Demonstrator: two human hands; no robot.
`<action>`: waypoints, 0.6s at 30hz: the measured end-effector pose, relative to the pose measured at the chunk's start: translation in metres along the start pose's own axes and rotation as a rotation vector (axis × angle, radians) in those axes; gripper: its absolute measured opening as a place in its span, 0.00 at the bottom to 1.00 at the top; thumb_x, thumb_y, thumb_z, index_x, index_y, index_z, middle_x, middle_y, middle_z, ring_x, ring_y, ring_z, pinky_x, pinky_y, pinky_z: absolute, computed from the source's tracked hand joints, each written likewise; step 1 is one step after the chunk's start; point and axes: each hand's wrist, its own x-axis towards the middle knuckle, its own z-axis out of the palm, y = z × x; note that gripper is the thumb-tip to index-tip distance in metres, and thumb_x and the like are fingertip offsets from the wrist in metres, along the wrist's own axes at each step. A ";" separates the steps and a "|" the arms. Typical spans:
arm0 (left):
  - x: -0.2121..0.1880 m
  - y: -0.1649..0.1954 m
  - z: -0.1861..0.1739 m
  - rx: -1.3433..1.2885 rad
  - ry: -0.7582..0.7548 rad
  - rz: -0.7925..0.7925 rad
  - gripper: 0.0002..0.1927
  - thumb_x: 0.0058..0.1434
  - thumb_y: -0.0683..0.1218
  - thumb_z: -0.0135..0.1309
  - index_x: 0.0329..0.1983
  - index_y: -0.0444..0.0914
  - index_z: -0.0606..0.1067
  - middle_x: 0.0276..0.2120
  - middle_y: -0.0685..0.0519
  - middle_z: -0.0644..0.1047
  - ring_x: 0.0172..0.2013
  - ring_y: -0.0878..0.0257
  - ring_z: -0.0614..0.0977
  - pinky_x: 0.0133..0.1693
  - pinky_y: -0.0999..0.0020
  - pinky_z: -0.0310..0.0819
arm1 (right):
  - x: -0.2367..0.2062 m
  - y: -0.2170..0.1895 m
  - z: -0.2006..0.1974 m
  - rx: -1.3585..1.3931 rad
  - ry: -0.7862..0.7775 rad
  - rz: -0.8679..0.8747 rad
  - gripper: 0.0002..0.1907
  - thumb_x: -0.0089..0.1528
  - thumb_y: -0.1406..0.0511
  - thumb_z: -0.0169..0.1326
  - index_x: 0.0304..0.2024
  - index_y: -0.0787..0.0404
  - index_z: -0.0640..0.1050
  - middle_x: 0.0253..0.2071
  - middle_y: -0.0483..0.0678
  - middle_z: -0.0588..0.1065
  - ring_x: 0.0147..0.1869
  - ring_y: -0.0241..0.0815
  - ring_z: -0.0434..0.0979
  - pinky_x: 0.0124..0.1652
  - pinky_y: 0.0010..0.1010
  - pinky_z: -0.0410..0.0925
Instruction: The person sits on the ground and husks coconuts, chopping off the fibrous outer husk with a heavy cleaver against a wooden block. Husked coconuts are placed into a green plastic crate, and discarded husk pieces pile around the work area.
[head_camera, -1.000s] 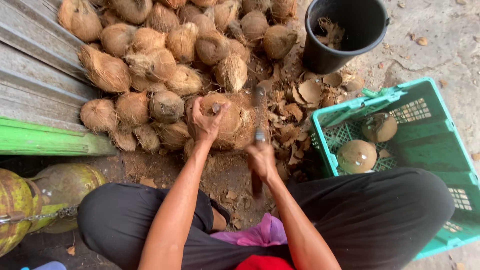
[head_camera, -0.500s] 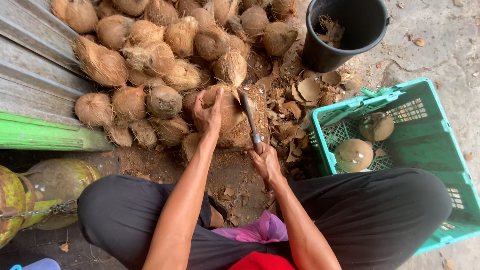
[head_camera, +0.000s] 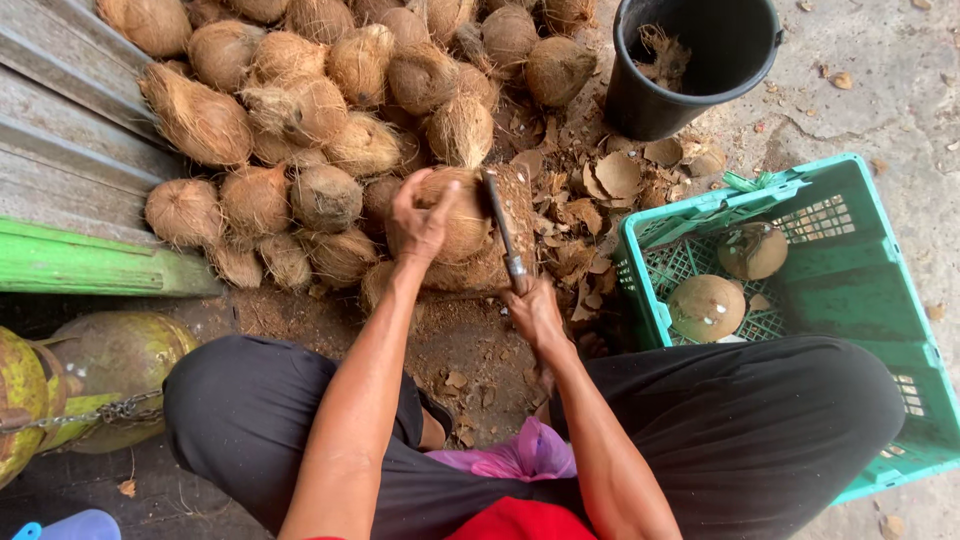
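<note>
Two hands work a husked coconut (head_camera: 462, 215) with a cleaver (head_camera: 503, 232) in front of a heap of coconuts (head_camera: 300, 110).

The left hand (head_camera: 420, 222) is curled over the near-left side of the brown, fibrous coconut, fingers wrapped on its husk, pinning it on a rough block at the near edge of the heap. The right hand (head_camera: 535, 312) is closed tight around the cleaver's handle just near-right of that coconut; the dark blade lies against the coconut's right side, pointing away from the person. Right of the coconut stands a green plastic crate (head_camera: 870, 300) holding two peeled coconuts (head_camera: 706, 307). Beyond it and to its right is a black bucket (head_camera: 650, 105), with husk scraps (head_camera: 600, 190) on the ground between.
</note>
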 end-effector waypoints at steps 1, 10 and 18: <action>-0.001 0.000 0.000 0.014 -0.017 -0.019 0.34 0.55 0.68 0.54 0.60 0.46 0.73 0.51 0.47 0.76 0.46 0.54 0.80 0.45 0.53 0.79 | 0.001 0.002 -0.002 0.038 -0.033 0.040 0.15 0.64 0.63 0.58 0.25 0.55 0.70 0.16 0.39 0.66 0.15 0.31 0.61 0.16 0.28 0.59; 0.010 -0.010 -0.004 -0.190 -0.099 0.400 0.31 0.62 0.69 0.54 0.53 0.41 0.78 0.51 0.45 0.83 0.55 0.55 0.82 0.61 0.50 0.76 | 0.009 0.001 -0.024 0.341 0.047 -0.396 0.18 0.66 0.63 0.59 0.23 0.54 0.68 0.17 0.40 0.65 0.16 0.30 0.60 0.17 0.26 0.57; 0.015 -0.010 -0.004 -0.121 -0.084 0.425 0.35 0.61 0.72 0.53 0.55 0.40 0.78 0.54 0.42 0.79 0.57 0.50 0.80 0.60 0.47 0.73 | 0.012 0.001 -0.032 0.136 0.035 -0.234 0.21 0.65 0.64 0.60 0.21 0.54 0.66 0.15 0.41 0.68 0.14 0.31 0.63 0.15 0.28 0.62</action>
